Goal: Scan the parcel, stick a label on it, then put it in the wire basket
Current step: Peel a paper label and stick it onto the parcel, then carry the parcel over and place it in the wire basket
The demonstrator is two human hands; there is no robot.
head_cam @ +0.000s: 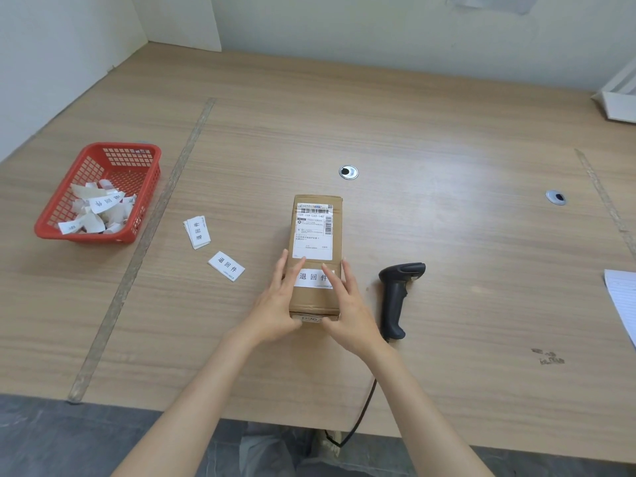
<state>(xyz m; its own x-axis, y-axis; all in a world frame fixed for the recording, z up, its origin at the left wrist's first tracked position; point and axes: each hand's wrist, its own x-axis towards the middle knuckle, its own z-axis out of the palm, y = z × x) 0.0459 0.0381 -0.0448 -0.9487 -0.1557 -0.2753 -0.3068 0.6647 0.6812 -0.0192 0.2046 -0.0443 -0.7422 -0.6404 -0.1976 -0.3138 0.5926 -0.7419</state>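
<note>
A long brown cardboard parcel (315, 306) lies flat in the middle of the table, a white shipping label (312, 232) on its far half. A white sticker with three black characters (312, 277) sits on its near half. My left hand (277, 304) rests on the parcel's left side, fingers spread across the sticker's left end. My right hand (346, 306) rests on the right side, fingers on the sticker's right end. Both thumbs touch the parcel's near end. The black corded scanner (395, 297) lies on the table just right of the parcel.
A red plastic basket (132, 173) holding several white paper scraps stands at the left. Two loose printed labels (197, 232) (226, 266) lie between it and the parcel. Two cable grommets (348, 172) (556, 197), a white box (619, 101) and lined paper (623, 297) are to the right.
</note>
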